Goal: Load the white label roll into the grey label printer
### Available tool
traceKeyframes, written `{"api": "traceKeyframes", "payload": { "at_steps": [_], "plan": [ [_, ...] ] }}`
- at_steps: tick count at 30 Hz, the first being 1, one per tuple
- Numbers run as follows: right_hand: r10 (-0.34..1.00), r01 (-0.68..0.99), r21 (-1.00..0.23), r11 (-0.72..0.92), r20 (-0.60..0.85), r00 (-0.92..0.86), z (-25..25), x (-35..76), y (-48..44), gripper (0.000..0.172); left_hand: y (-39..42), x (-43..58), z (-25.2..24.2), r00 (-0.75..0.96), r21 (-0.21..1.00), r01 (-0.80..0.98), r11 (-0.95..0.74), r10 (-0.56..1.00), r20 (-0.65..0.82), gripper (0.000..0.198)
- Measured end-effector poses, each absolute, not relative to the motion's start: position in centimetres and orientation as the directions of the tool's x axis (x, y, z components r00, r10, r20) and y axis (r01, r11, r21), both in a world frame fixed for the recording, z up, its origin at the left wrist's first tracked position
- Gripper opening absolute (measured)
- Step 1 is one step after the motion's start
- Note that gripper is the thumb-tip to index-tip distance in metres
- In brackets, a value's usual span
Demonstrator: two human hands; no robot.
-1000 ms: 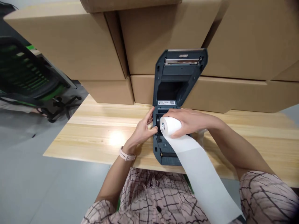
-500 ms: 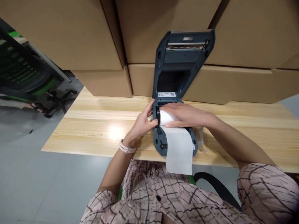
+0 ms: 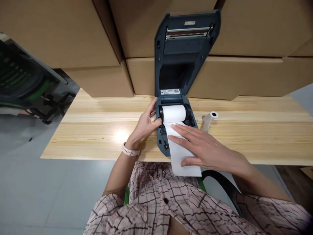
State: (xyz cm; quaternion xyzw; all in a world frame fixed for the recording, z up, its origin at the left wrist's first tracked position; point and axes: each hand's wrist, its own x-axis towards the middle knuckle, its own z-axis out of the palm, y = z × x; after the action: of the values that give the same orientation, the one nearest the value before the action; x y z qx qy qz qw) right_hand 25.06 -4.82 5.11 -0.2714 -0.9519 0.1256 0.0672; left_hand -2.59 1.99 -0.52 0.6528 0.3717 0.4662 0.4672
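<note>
A dark blue-grey label printer [image 3: 161, 141] stands on the table with its lid [image 3: 179, 47] raised. Inside it, a white paper roll [image 3: 174, 114] sits between two black holders, and its loose paper strip [image 3: 176, 164] runs forward over the printer's front and past the table edge. My left hand [image 3: 144, 125] holds the printer's left side, thumb at the rim and fingers along the wall. Fingers spread and flat, my right hand [image 3: 201, 145] lies over the paper strip and covers the printer's right front part.
Behind the printer, large cardboard boxes [image 3: 144, 76] stand on the wooden table [image 3: 97, 130], close to the raised lid. A small white paper roll [image 3: 207, 120] with a dark core is right of the printer. A chair [image 3: 26, 78] stands on the floor at left.
My right hand has moved off the paper roll, toward me and onto the strip, leaving the roll uncovered. My left hand stays at the printer's side. The view has shifted slightly.
</note>
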Motion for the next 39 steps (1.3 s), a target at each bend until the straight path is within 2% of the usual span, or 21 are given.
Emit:
{"api": "traceKeyframes", "payload": {
  "at_steps": [5,12,24,28,30,32,34,36,39],
  "plan": [
    [0.553,0.523,-0.200,0.828,0.139,-0.822,4.3,24.3,-6.2,0.087,2.0,-2.6,-0.5,0.291,0.955,0.057,-0.290,0.920,0.262,0.091],
    [0.574,0.540,-0.211,0.815,0.174,-0.800,3.6,23.7,-7.4,0.097,1.7,-2.5,0.0,0.265,0.963,0.070,-0.259,0.936,0.233,0.090],
    [0.566,0.530,-0.203,0.824,0.236,-0.790,3.0,23.9,-8.1,0.083,1.9,-2.4,0.2,0.254,0.961,0.096,-0.259,0.940,0.227,0.090],
    [0.541,0.497,-0.217,0.840,0.271,-0.796,3.1,23.8,-8.8,0.071,2.2,-2.7,-0.2,0.251,0.963,0.088,-0.254,0.941,0.225,0.091],
    [0.536,0.481,-0.243,0.842,0.291,-0.792,2.8,23.7,-9.3,0.066,1.1,-2.5,-0.1,0.208,0.956,0.139,-0.258,0.952,0.226,0.091],
    [0.539,0.470,-0.272,0.840,0.313,-0.782,2.5,23.8,-9.6,0.061,-1.3,-1.7,0.3,0.122,0.909,0.282,-0.308,0.951,0.284,0.086],
    [0.540,0.452,-0.310,0.837,0.328,-0.775,2.7,24.3,-9.6,0.058,-4.6,-0.6,0.7,0.109,0.770,0.471,-0.430,0.895,0.433,0.081],
    [0.509,0.380,-0.385,0.841,0.323,-0.798,3.7,25.4,-9.0,0.051,-7.9,0.5,0.9,0.281,0.596,0.532,-0.601,0.790,0.545,0.071],
    [0.494,0.255,-0.555,0.792,0.336,-0.802,7.1,27.5,-6.2,0.027,-11.2,1.4,0.9,0.456,0.439,0.537,-0.720,0.686,0.566,0.073]
  ]
}}
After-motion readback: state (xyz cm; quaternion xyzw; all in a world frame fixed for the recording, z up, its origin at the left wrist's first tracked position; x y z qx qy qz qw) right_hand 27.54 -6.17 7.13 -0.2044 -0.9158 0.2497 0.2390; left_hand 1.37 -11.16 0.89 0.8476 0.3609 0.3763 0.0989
